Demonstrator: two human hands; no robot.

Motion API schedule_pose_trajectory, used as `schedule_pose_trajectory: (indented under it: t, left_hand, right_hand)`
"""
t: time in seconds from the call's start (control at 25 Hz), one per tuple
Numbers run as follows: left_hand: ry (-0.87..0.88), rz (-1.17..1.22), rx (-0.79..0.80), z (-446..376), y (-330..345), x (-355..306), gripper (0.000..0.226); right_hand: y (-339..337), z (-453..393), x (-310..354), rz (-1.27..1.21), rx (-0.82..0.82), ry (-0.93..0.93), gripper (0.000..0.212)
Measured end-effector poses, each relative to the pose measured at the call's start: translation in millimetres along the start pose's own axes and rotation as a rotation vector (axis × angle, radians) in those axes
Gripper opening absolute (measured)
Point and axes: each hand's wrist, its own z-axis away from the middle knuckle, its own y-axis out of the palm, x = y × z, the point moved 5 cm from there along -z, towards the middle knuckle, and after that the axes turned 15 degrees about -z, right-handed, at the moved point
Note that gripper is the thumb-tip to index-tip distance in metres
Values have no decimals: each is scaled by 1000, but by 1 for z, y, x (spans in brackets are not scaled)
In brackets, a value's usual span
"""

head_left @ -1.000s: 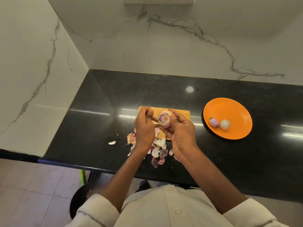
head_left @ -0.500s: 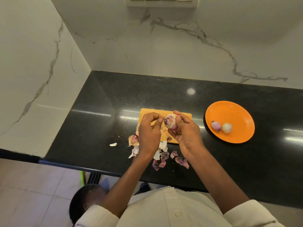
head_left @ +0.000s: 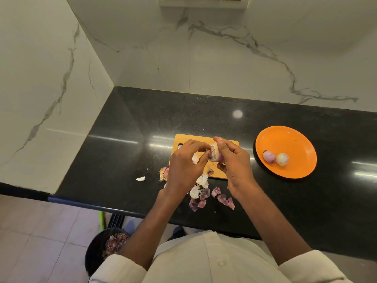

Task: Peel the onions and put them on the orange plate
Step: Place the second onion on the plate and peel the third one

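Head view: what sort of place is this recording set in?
Most likely a home kitchen: a black stone counter against marble-look walls, a wooden cutting board with onion skins strewn by it, and an orange plate holding two peeled onions.

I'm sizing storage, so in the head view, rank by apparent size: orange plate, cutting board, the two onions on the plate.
1. Cutting board and orange plate: look alike in extent; hands hide part of the board, so unranked.
2. White onion and purple onion: too close to rank.
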Motion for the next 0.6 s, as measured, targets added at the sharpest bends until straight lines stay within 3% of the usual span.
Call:
schedule_pose_trajectory:
  t: [0.32, 0.6]
  left_hand:
    - [5, 72, 79, -1, 3, -1, 4]
    - [-166, 203, 87, 0, 11, 2, 22]
  right_hand:
    - [-4, -1, 0, 105, 57, 12, 23]
    - [3, 1, -9, -14, 125, 102, 30]
